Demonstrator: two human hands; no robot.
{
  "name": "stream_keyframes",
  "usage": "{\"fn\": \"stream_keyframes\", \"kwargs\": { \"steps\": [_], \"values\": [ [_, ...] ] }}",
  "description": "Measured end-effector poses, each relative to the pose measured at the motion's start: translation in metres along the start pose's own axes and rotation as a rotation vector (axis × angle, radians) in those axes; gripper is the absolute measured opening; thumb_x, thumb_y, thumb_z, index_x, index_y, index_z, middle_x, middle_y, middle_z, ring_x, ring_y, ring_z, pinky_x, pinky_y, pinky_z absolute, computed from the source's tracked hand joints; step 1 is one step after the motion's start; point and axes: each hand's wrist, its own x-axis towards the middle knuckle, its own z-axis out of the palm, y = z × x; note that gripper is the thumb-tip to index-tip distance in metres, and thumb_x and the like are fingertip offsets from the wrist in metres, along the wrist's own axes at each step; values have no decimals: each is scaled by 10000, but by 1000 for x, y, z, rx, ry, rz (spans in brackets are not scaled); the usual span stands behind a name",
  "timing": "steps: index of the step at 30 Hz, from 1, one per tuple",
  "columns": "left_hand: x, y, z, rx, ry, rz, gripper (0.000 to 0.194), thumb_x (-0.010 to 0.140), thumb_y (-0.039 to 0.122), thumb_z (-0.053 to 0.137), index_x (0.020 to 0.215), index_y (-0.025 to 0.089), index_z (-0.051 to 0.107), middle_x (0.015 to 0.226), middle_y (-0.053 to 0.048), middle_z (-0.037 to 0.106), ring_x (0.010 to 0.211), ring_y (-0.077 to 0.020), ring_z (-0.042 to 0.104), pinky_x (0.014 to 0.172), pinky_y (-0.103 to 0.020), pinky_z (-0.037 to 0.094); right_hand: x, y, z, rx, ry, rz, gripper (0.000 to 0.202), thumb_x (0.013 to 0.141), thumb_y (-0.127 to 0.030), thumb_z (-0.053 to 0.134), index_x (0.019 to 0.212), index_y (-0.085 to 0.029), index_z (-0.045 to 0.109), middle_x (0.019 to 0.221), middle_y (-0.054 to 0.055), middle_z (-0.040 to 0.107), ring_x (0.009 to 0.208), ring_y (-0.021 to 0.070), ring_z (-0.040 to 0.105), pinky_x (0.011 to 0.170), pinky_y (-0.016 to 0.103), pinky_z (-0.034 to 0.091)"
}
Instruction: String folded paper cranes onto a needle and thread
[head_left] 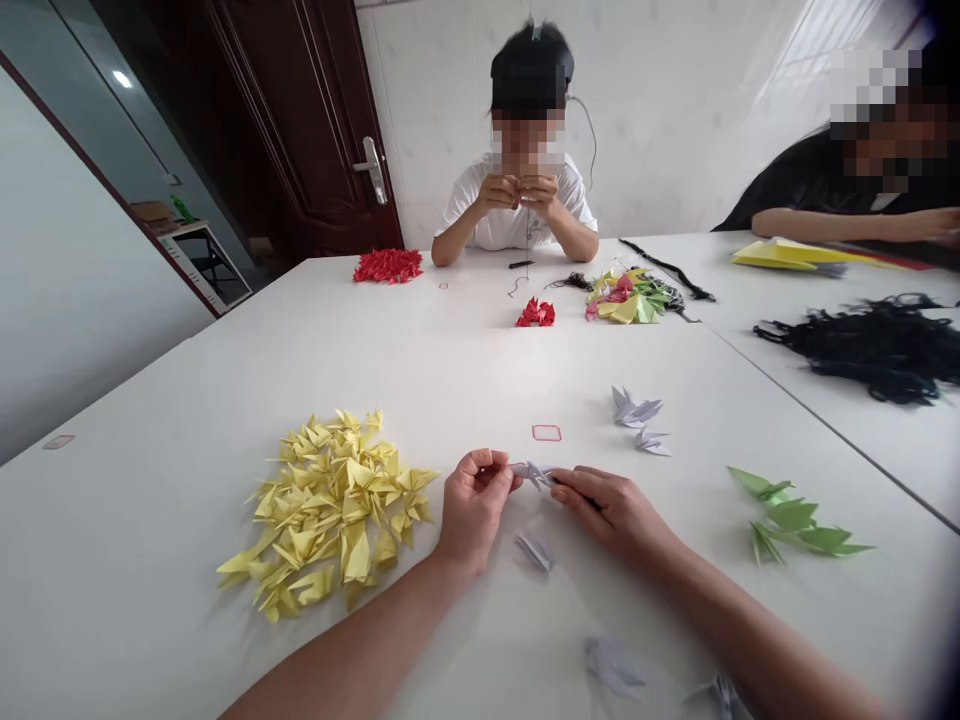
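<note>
The left hand point(472, 505) and the right hand point(607, 505) meet low over the white worktop point(450, 370), each pinching one end of a small pale lilac folded paper piece point(534, 473) held between them just above the surface; the left fingertips are curled around its left end and the right thumb and forefinger close on its right end. Just below the hands a second lilac piece point(532, 550) lies flat on the worktop, and two more lilac pieces point(639, 420) lie a little beyond the right hand. A small red rubber band point(547, 433) lies just beyond the held piece. To the left of the left hand sits a loose heap of yellow folded pieces point(330, 510). To the right, well apart from the right hand, lie a few green folded pieces point(795, 515). Across the worktop another person point(517, 210) in a white shirt holds both hands up close together, with a small red cluster point(535, 314), a red heap point(388, 265) and a mixed pile of green, yellow and pink pieces point(626, 297) nearby. A tangle of black cord point(877, 345) lies at the far right.
</note>
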Motion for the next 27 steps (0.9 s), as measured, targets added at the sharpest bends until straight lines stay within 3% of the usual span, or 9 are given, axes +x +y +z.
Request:
{"fn": "stream_keyframes", "kwargs": {
  "steps": [9, 17, 21, 23, 27],
  "values": [
    [2, -3, 4, -66, -6, 58, 110, 651, 104, 665, 737, 144, 610, 708, 46, 583, 630, -62, 600, 728, -251, 516, -5, 6, 2, 14, 48, 14, 291, 885, -381, 448, 944, -207, 674, 762, 34, 660, 646, 160, 598, 578, 248, 427],
    [1, 1, 6, -105, 10, 31, 99, 666, 71, 639, 720, 147, 607, 733, 39, 556, 665, -63, 555, 742, -275, 512, -7, 9, 3, 19, 81, 13, 289, 868, -394, 464, 938, -221, 684, 669, 14, 638, 548, 136, 559, 511, 239, 414],
    [2, 0, 4, -107, 24, 23, 118, 634, 115, 675, 728, 155, 617, 728, 38, 553, 669, -66, 550, 728, -259, 513, -5, 8, 0, 73, 58, 10, 282, 864, -383, 473, 928, -199, 676, 801, 43, 693, 650, 160, 620, 573, 246, 462],
    [3, 0, 3, -105, 26, 22, 134, 625, 135, 688, 738, 159, 621, 735, 35, 561, 677, -66, 553, 722, -245, 513, -5, 6, -2, 96, 100, 26, 281, 834, -402, 512, 909, -182, 670, 832, 58, 702, 689, 178, 635, 594, 256, 476],
    [1, 0, 2, 4, -34, 51, 133, 650, 186, 690, 766, 164, 630, 735, 27, 591, 653, -73, 572, 705, -239, 516, -5, 2, -1, 106, 228, 87, 282, 755, -434, 589, 834, -171, 654, 689, 43, 675, 584, 163, 594, 531, 253, 458]
  ]
}}
